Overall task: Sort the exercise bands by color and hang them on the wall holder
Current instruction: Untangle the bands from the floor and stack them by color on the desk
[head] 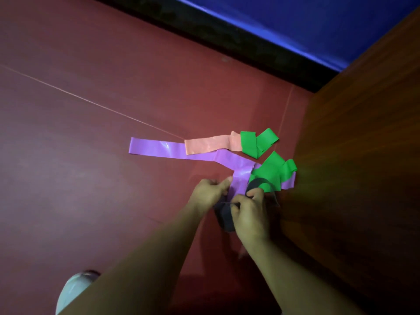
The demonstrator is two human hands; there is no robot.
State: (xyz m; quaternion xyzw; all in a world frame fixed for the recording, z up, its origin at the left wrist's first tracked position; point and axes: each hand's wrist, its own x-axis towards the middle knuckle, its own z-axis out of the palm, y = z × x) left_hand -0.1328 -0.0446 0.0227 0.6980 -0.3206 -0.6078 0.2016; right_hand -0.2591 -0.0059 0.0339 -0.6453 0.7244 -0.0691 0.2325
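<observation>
A long purple band point(159, 150) lies flat on the smooth maroon floor point(91, 110). It is glossy and thin as film, and it bends down toward the hands. A shorter salmon-pink band point(209, 145) overlaps its upper edge. Two crumpled bright-green bands sit at its right end, the upper green band point(252, 143) above it and the lower green band point(270, 171) on it. At the purple band's lower end is a matte dark grey band point(225, 220), looped and held by both hands. The left hand point(210, 192) pinches one edge with fingers curled, its thumb against the purple strip. The right hand point(248, 212) is clenched round the fold. Right of the purple band stands a grained wooden panel point(363, 178).
</observation>
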